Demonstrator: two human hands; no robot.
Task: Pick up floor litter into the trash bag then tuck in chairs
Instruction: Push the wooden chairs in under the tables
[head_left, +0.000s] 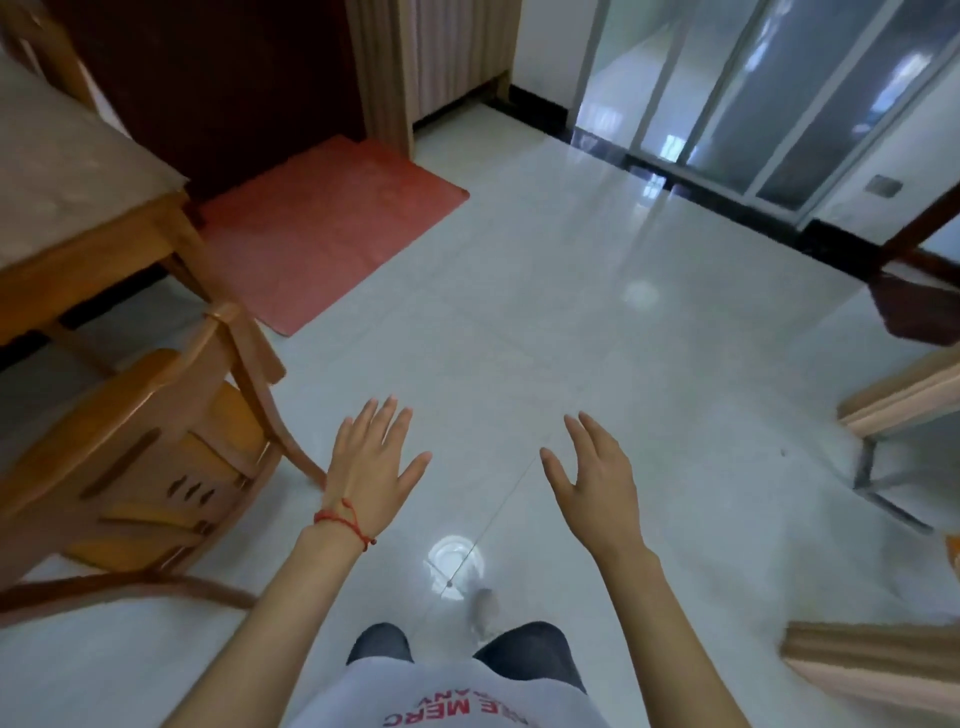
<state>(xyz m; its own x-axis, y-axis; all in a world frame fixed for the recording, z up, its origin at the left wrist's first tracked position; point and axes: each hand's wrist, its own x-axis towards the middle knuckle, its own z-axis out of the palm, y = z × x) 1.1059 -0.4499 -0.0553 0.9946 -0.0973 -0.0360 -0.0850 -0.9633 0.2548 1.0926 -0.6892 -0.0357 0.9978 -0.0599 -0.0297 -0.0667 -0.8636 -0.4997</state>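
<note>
Though near the chair (156, 457), left hand (371, 462) and right hand (597, 488) spread, empty.

Looks like a home dining area — wooden table (78, 208) and chair (140, 457) on the left of the frame, red doormat (322, 228) by a dark door upper left, glossy white floor tiles (571, 338), sliding glass doors (753, 93) upper right.

Bare forearms, no sleeves in view. Red string bracelet (344, 521) knotted at wrist of left hand (375, 460); right hand (597, 480) unadorned. White shirt (447, 696) with red lettering; dark trousers (535, 652).
</note>
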